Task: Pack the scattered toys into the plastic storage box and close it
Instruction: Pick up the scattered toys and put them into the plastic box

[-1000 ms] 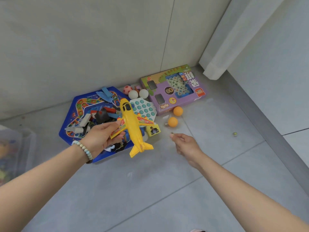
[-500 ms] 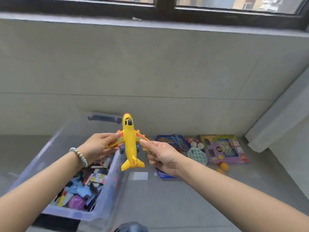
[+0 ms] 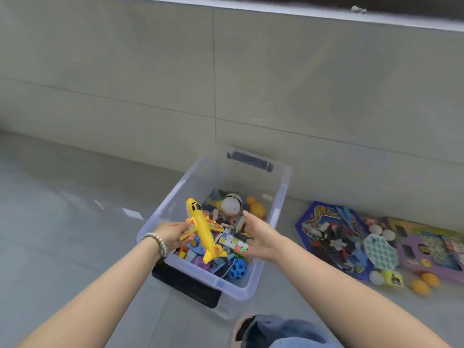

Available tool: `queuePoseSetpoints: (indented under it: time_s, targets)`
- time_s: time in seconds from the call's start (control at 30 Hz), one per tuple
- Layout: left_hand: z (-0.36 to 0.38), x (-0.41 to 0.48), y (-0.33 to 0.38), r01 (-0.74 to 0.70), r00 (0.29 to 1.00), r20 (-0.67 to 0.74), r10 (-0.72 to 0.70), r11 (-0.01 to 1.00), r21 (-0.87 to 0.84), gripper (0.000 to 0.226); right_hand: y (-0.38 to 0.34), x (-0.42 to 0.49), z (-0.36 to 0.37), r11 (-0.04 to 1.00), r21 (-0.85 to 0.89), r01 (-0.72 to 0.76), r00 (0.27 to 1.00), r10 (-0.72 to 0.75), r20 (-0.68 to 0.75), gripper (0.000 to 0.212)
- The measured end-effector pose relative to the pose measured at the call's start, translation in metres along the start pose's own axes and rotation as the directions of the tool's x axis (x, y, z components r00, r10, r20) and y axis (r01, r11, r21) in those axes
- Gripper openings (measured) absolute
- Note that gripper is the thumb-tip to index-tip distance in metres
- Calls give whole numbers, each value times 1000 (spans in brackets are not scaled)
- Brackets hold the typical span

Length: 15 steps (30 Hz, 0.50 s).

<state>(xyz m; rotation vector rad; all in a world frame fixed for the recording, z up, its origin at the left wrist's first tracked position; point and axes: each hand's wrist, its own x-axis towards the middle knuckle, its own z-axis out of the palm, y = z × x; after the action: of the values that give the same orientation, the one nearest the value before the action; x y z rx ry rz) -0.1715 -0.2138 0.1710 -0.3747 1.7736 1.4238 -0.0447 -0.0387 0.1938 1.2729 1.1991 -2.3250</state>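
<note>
My left hand (image 3: 173, 234) grips the yellow plastic toy aeroplane (image 3: 202, 229) by one wing over the clear plastic storage box (image 3: 278, 210), low enough to drop in, I judge. My right hand (image 3: 258, 237) hovers beside it, fingers spread, empty.

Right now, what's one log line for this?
left hand: holds yellow plane over storage box | right hand: open, empty | unpacked: toys beside box

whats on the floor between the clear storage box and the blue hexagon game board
Only bare grey floor, in the head view, between the storage box and the blue game board; the right forearm crosses above it.
</note>
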Motion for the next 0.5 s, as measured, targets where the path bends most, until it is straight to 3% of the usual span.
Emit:
queuePoseSetpoints:
  time_s: [0.2, 0.27, 0.33, 0.4, 0.5]
  targets:
    - [27, 26, -12, 129, 989, 28, -142, 954, 269, 11, -17, -9, -34, 992, -83, 92, 993, -86, 82, 55]
    - [34, 29, -17, 69, 996, 14, -85, 886, 458, 24, -22, -14, -46, 989, -95, 113, 992, -108, 61, 51]
    - [38, 24, -17, 2, 1000, -14, 10, 754, 656, 40, -24, -21, -60, 984, -125, 125, 992, -122, 32, 48]
    - [44, 13, -11, -62, 995, -11, 98, 709, 702, 46, -24, -34, -76, 978, -164, 131, 991, -134, -4, 45]
    - [62, -4, 4, -213, 976, 106, 188, 768, 603, 49, -27, -60, -103, 972, -171, 159, 982, -173, -74, 41]
